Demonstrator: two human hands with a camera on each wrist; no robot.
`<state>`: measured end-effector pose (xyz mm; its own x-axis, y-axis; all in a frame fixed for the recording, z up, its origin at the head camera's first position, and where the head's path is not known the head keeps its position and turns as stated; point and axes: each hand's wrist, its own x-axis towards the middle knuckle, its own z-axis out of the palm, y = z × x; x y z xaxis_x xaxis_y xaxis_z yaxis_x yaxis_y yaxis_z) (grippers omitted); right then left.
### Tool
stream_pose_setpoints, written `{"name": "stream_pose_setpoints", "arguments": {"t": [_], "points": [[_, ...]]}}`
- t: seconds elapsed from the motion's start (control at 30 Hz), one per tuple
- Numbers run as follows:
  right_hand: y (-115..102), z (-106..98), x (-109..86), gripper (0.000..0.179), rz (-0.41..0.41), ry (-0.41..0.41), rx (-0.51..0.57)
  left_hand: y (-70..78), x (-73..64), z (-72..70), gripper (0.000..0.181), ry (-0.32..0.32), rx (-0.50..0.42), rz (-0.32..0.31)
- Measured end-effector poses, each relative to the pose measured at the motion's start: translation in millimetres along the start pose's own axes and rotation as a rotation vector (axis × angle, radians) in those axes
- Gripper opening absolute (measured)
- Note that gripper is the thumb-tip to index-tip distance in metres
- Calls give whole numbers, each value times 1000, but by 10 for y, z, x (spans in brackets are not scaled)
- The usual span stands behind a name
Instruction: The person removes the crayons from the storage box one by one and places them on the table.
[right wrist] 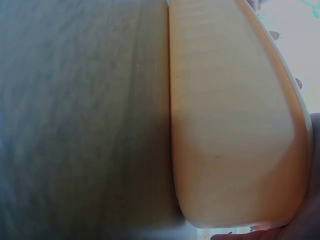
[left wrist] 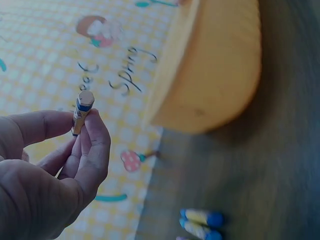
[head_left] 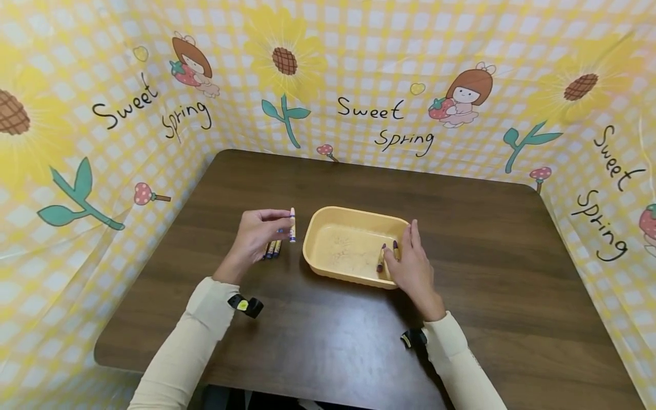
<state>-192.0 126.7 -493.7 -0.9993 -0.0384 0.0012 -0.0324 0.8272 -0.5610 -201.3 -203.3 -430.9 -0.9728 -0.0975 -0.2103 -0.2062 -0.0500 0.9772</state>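
My left hand (head_left: 254, 233) pinches a pale crayon (head_left: 292, 225) between thumb and fingertips, holding it upright left of a yellow plastic tub (head_left: 328, 272). Its pale end with a blue band faces the camera in the left wrist view. On the table below that hand, several crayons (head_left: 274, 250) with dark blue ends lie side by side, partly hidden by it. My right hand (head_left: 415, 273) grips the tub's right end, thumb over the inside and fingers along the outer wall. Beside that thumb, dark-tipped crayons (head_left: 380, 259) are inside the tub.
The brown wooden table (head_left: 492, 273) extends around the tub. A yellow checked cloth (head_left: 359, 68) with printed flowers and lettering hangs along the back and both sides. A black strap (head_left: 246, 306) shows at the left wrist and another black strap (head_left: 414, 339) at the right.
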Motion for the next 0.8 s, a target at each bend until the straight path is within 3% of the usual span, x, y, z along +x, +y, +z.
{"name": "stream_pose_setpoints", "arguments": {"t": [0.13,0.2,0.37,0.5,0.63,0.8], "points": [[9,-10,13,85,0,2,3,-102,88,-82,36,17,82,-9],[10,-14,19,85,0,5,4,-160,140,-103,33,42,175,11],[7,-27,35,85,4,11,8,-306,233,-99,21,131,590,128],[4,-25,41,84,-2,13,6,-408,259,-52,15,147,868,257],[9,-10,29,85,1,5,3,-485,259,15,24,106,980,327],[19,10,17,85,3,2,-9,-521,270,89,41,99,1088,355]]}}
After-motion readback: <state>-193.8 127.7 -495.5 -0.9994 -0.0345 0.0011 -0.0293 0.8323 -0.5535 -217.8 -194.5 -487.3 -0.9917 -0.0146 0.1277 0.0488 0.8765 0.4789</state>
